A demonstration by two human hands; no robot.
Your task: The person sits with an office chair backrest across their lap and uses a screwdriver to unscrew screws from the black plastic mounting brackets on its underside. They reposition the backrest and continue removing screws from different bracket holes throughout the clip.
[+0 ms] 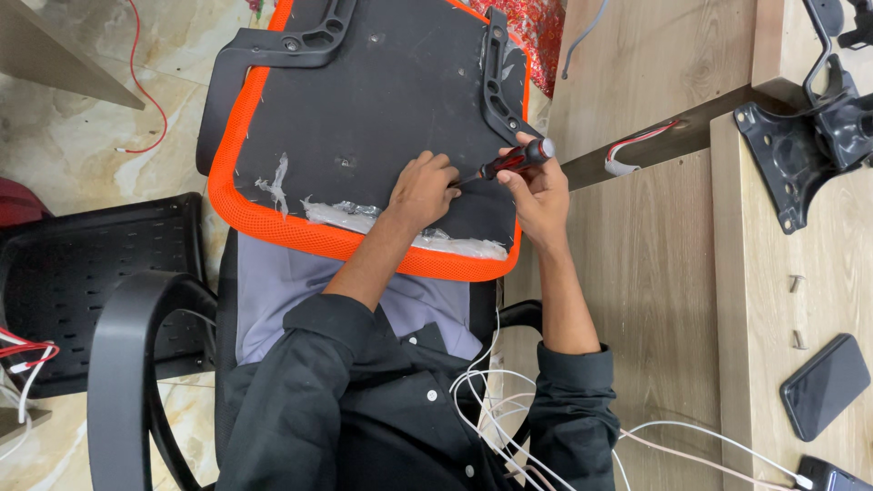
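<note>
On the person's lap, an upturned chair seat (364, 118) with an orange mesh border is propped, its black underside facing up and its long axis running away from the body toward the top of the view. A red-and-black screwdriver (509, 162) is grasped in the right hand (536, 195), the fingers closed round the handle; the shaft is angled down and to the left, toward the seat's near right portion. The tip is hidden under the left hand (420, 193), which is laid knuckles-up on the black panel with fingers curled beside the shaft; whether anything small is pinched in it cannot be told. Both hands are thus gathered at the near right corner of the seat, just above the orange rim, the left being the nearer to the point of contact. A black plastic armrest bracket (498, 82) is seen just beyond the right hand, fixed along the seat's right edge. Strips of clear tape (350, 214) are stuck along the near rim. On the wooden table (655, 273) to the right, a black metal chair mechanism (805, 136) and a dark phone (825, 386) are lying well apart from the hands
</note>
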